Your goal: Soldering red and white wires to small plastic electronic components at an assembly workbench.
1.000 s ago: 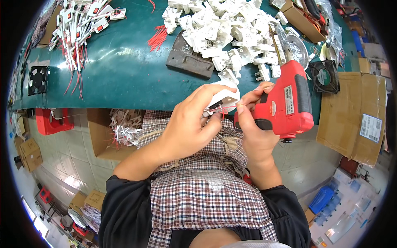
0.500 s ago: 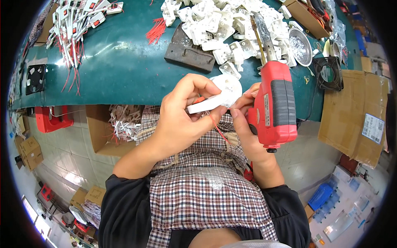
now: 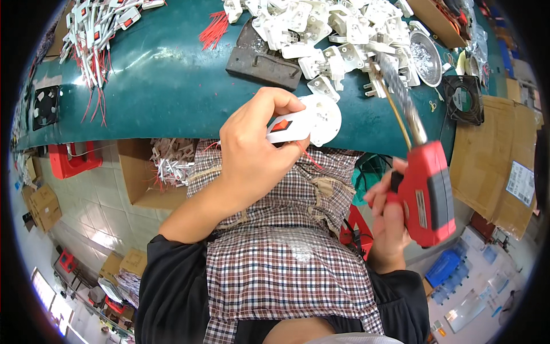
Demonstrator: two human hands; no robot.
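Observation:
My left hand (image 3: 255,135) is closed around a white plastic switch housing (image 3: 323,119) with a red rocker switch and a round, open end. A thin red wire hangs from it below my fingers. Lower and to the right, my right hand (image 3: 391,221) grips a red and black soldering gun (image 3: 427,195), somewhat blurred. Its long metal barrel and thin brass tube point up and away, toward a pile of white plastic housings (image 3: 344,34). The gun's tip stands apart from the housing in my left hand.
A dark metal block (image 3: 264,66) sits beside the pile, near a bundle of red wires (image 3: 215,30). A metal dish (image 3: 425,57) and a black fan (image 3: 463,100) are at the right. Assembled switch pieces (image 3: 94,46) lie far left. Below the table edge stands a cardboard box (image 3: 134,178).
My right hand has pulled away from the housing, down and to the right with the soldering gun. My left hand has tilted the housing, so its red switch now shows.

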